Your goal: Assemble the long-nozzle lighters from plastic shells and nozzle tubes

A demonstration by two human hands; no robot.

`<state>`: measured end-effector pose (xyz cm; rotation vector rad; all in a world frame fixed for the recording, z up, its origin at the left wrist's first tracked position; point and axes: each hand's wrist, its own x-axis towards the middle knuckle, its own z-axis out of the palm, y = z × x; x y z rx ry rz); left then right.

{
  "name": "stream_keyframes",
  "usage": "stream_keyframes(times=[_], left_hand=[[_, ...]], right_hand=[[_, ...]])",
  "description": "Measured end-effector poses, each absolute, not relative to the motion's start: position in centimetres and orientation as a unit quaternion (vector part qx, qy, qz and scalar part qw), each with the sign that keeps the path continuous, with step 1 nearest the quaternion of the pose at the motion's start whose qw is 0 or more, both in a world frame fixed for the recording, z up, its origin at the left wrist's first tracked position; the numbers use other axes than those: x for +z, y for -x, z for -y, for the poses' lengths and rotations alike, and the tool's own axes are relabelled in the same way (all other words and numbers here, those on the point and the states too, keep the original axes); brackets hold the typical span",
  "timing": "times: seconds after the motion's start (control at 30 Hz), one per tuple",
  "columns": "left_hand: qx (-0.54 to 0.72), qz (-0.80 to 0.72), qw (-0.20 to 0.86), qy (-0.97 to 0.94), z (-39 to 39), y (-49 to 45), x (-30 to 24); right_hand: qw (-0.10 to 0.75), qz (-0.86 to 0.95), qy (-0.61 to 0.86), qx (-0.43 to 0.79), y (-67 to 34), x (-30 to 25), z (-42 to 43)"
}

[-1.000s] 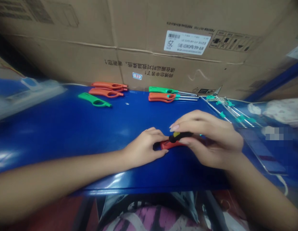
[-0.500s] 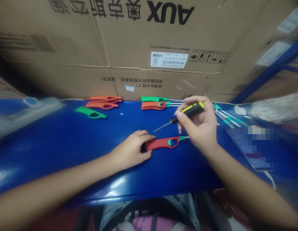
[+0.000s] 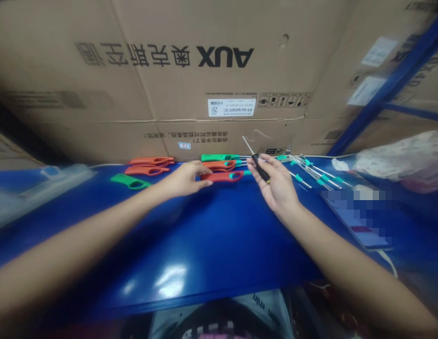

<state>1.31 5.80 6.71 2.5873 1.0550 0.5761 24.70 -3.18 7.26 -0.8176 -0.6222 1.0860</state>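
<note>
My left hand (image 3: 186, 178) grips the handle end of a red long-nosed lighter (image 3: 222, 176) with a green trigger, at the front of a small row. Behind it lie an orange lighter (image 3: 219, 165) and a green lighter (image 3: 219, 157), both with metal stems. A black and yellow screwdriver (image 3: 260, 168) is held in my right hand (image 3: 275, 181), its blade pointing up and to the left. The red lighter's stem is mostly hidden behind my right hand. To the left are two orange lighter handles (image 3: 147, 171) and a green one (image 3: 129, 181), without stems.
Loose metal stems with green collars (image 3: 311, 172) lie right of my right hand. A phone (image 3: 360, 221) with a white cable rests at the right. A large cardboard box (image 3: 169, 103) stands behind the blue table (image 3: 212, 235). A translucent plastic container (image 3: 63, 181) sits left.
My left hand has moved the red lighter away from me, up beside the other two. My right hand has moved with it, and the screwdriver's blade now points upward instead of down.
</note>
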Motion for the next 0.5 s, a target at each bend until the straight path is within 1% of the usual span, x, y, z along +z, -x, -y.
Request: stream_keyframes(times=[0.17, 0.33, 0.4, 0.5], left_hand=[[0.232, -0.402, 0.119, -0.878, -11.0, -1.8, 7.1], [0.246, -0.413, 0.099, -0.871, -13.3, -2.9, 6.1], [0.254, -0.416, 0.098, -0.867, -13.8, -3.2, 5.7], [0.27, -0.426, 0.099, -0.858, -14.5, -3.6, 5.1]], right_hand=[[0.626, 0.335, 0.408, 0.575, -23.0, 6.8, 4.3], [0.498, 0.353, 0.475, 0.634, -21.9, 5.9, 4.6], [0.474, 0.358, 0.48, 0.646, -21.7, 5.6, 4.5], [0.46, 0.363, 0.483, 0.651, -21.6, 5.3, 4.5]])
